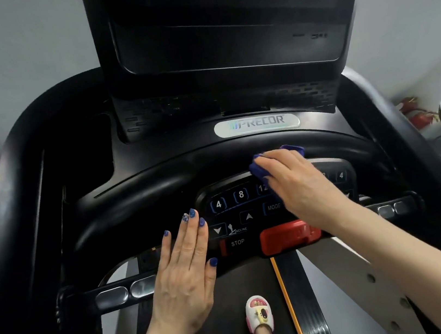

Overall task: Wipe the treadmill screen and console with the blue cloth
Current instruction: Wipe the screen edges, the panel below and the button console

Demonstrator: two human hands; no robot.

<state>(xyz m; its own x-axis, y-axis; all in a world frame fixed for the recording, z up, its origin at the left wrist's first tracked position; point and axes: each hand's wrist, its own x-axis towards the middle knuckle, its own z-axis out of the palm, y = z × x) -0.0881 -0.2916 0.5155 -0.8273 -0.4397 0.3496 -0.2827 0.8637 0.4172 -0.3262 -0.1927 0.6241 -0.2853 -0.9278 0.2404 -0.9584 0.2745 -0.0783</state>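
Head view, my right hand (296, 181) clutching the blue cloth (259, 168) against the curved black handlebar (158, 181) above the keypad (237, 210), my left hand (184, 269) released, fingers straight, resting flat on the console edge, dark treadmill screen (223, 23) above.

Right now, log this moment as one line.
right hand: presses crumpled blue cloth on curved black console bar | left hand: flat on console edge | dark screen: untouched
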